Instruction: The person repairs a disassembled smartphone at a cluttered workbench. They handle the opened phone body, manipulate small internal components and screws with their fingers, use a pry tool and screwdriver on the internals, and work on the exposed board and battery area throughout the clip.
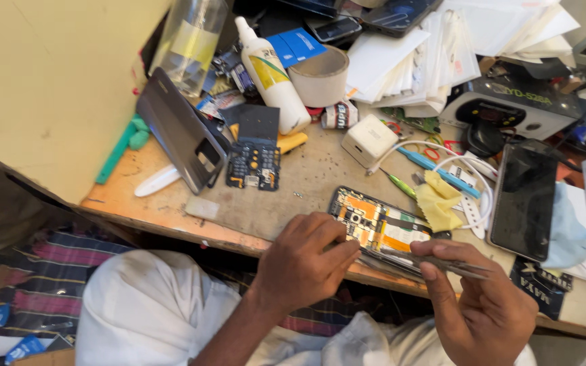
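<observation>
Messy wooden workbench (306, 179). Opened phone (378, 227) sits at the near edge; left hand (303, 264) curls over its left end, hiding the fingertips. Right hand (479, 308) pinches tweezers (435, 261), tips hard to see.

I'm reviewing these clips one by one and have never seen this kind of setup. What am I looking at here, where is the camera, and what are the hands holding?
There is one picture, from a camera worn on a person's head, looking down at their own bare hands over a cluttered wooden workbench. The left hand steadies an opened phone with its orange and yellow insides showing. The right hand holds metal tweezers beside it. Also lying about: a loose circuit board, a grey phone back cover, a white bottle, a tape roll, a white charger, a yellow cloth and a dark phone.
</observation>
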The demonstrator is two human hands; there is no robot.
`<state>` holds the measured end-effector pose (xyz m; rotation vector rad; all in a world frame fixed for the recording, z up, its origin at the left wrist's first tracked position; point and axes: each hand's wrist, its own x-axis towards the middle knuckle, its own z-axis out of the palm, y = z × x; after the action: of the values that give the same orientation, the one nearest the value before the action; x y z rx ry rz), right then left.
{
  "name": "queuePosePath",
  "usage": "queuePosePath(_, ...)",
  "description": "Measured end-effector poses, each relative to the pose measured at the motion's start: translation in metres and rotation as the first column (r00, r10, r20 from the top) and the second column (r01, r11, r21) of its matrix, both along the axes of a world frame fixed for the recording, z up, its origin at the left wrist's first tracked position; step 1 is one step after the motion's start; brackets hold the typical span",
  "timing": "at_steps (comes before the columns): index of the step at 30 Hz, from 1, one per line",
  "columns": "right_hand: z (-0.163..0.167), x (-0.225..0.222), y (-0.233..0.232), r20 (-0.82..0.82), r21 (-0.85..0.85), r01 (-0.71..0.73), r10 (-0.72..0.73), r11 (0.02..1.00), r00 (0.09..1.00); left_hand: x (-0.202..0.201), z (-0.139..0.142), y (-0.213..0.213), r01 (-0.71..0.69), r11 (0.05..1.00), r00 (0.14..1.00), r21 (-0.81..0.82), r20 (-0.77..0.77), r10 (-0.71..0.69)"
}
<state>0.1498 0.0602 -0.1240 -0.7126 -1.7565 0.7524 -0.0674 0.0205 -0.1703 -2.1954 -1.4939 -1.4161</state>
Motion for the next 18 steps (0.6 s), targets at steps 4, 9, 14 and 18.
queuePosePath(4, 0.002, 0.007, -0.004, -0.03, 0.019, -0.047, 0.048, 0.999, 0.998, 0.003, -0.002, -0.002, 0.01, 1.0, 1.0, -0.015, 0.005, -0.01)
queuePosePath(9, -0.005, 0.002, -0.003, 0.085, 0.014, -0.031, 0.029, 0.999, 0.996, 0.001, -0.002, -0.002, -0.007, 1.0, 1.0, 0.021, -0.014, 0.008)
queuePosePath(14, -0.012, 0.0, 0.0, 0.11, 0.021, 0.016, -0.018, 1.0, 0.994, -0.004, -0.001, -0.004, -0.032, 0.999, 0.997, 0.013, -0.067, 0.032)
queuePosePath(18, -0.025, 0.002, 0.008, 0.161, 0.004, 0.029, -0.029, 1.0, 0.987, -0.006, -0.002, -0.006, -0.042, 0.999, 0.996, 0.018, -0.084, 0.043)
